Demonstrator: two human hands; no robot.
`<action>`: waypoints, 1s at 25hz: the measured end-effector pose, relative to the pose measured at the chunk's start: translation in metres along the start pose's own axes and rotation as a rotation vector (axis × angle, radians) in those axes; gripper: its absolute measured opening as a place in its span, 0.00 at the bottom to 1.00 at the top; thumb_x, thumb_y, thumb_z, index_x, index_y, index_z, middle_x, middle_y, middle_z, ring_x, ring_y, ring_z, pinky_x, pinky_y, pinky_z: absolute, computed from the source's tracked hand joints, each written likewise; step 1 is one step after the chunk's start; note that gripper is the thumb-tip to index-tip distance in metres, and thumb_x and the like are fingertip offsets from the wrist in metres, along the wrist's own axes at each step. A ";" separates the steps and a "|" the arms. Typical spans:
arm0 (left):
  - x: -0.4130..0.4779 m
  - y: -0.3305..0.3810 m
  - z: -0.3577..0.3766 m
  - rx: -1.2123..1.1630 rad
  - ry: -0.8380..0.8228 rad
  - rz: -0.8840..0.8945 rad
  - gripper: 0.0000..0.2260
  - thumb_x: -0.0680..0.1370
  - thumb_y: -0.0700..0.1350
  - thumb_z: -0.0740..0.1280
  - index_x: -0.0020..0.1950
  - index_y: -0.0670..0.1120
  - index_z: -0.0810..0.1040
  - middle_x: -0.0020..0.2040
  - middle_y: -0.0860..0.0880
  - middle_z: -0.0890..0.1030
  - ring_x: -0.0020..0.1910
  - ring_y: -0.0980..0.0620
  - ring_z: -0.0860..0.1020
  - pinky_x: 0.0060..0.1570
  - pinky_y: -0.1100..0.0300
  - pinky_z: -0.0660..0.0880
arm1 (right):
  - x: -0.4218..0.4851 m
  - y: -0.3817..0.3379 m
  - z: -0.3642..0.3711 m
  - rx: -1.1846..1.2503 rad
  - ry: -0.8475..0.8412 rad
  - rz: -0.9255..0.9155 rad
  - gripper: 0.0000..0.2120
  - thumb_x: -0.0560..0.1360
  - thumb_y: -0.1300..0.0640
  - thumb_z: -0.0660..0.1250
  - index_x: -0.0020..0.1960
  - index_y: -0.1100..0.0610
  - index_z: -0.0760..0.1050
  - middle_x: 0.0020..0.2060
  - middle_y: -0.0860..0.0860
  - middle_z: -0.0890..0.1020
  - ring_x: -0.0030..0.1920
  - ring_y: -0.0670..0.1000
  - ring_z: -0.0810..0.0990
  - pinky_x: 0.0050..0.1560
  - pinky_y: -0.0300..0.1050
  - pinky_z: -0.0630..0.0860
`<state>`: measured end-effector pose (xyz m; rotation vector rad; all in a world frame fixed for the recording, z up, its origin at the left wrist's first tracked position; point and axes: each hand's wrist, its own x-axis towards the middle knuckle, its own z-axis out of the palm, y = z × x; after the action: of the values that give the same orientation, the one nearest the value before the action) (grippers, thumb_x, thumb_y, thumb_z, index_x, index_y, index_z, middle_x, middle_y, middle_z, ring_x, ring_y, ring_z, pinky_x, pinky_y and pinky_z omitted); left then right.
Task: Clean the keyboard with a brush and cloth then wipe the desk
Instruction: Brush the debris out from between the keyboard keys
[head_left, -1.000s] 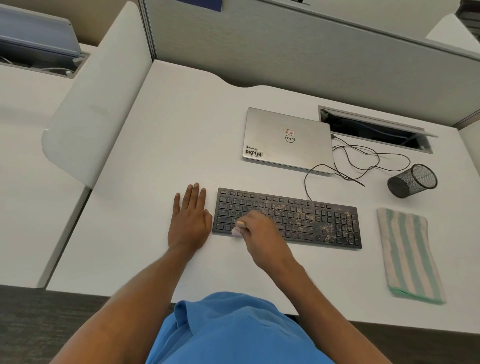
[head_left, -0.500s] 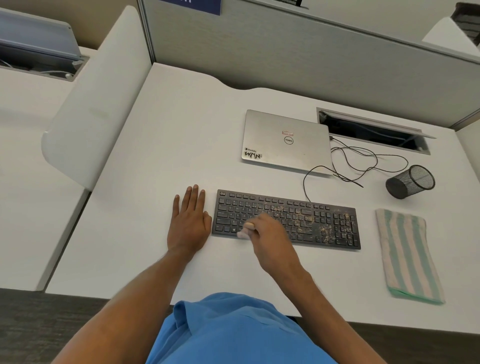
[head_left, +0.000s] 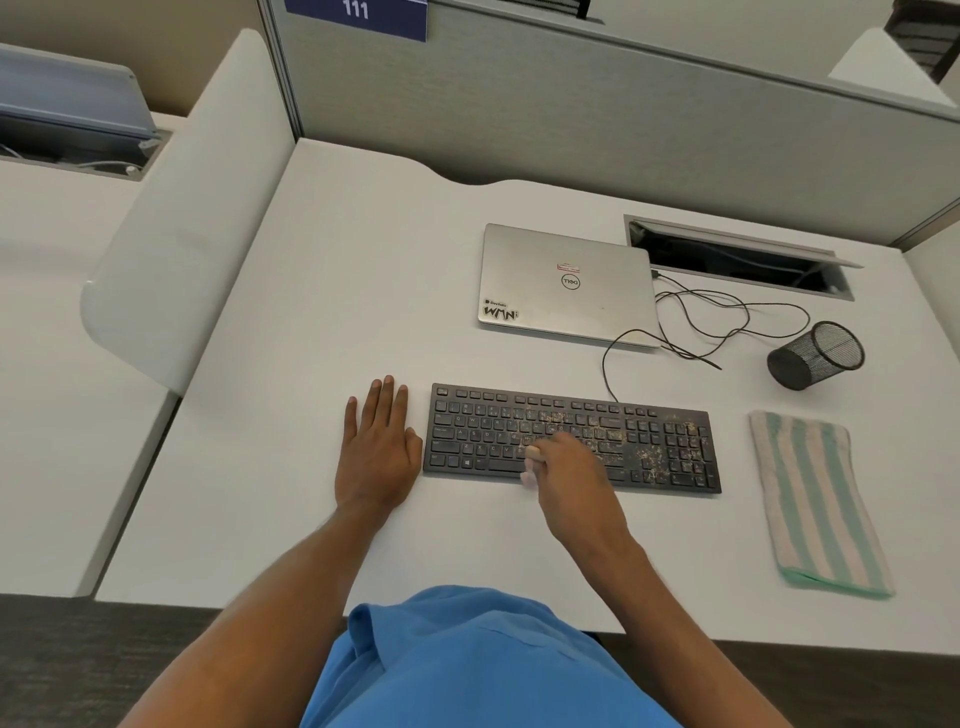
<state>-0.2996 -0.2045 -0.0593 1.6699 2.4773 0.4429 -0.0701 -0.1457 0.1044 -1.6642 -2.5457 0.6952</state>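
Starting nearest: blue shirt (head_left: 467, 665) at the bottom edge, both forearms out over the white desk (head_left: 291, 364). Left hand (head_left: 376, 452) released, flat on the desk, fingers straight, thumb just beside the left end of the black keyboard (head_left: 478, 436). Right hand (head_left: 571, 480) grasps a small pale brush (head_left: 531, 465), blurred, over the lower key rows near mid-keyboard. Crumbs (head_left: 649, 457) scattered on middle and right keys. Striped cloth (head_left: 815, 499) folded, right of the keyboard, not touching. Farther back: mesh cup (head_left: 815, 358) on its side, loose cable (head_left: 727, 317), closed silver laptop (head_left: 566, 291), open cable hatch (head_left: 737, 254).
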 end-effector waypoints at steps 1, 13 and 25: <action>0.000 0.000 0.000 -0.002 0.002 0.002 0.30 0.82 0.50 0.51 0.84 0.43 0.62 0.85 0.43 0.59 0.85 0.46 0.55 0.84 0.42 0.49 | 0.001 -0.003 0.001 0.023 -0.004 -0.016 0.09 0.83 0.59 0.61 0.50 0.58 0.80 0.46 0.50 0.76 0.44 0.46 0.74 0.42 0.34 0.66; 0.000 0.000 0.000 -0.007 -0.004 0.002 0.30 0.82 0.50 0.50 0.84 0.43 0.61 0.86 0.43 0.58 0.85 0.46 0.55 0.84 0.42 0.48 | 0.008 -0.003 -0.004 0.084 -0.033 -0.005 0.08 0.82 0.63 0.62 0.48 0.60 0.78 0.44 0.47 0.72 0.39 0.42 0.72 0.37 0.24 0.66; -0.001 0.001 -0.001 -0.001 -0.003 0.002 0.30 0.82 0.50 0.50 0.84 0.43 0.61 0.85 0.43 0.59 0.85 0.45 0.55 0.84 0.42 0.49 | 0.027 0.010 0.001 0.197 -0.008 0.002 0.11 0.81 0.66 0.61 0.40 0.57 0.72 0.40 0.48 0.74 0.39 0.44 0.77 0.49 0.56 0.82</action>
<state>-0.2986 -0.2048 -0.0579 1.6709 2.4728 0.4415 -0.0738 -0.1193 0.0937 -1.6035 -2.3902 0.9201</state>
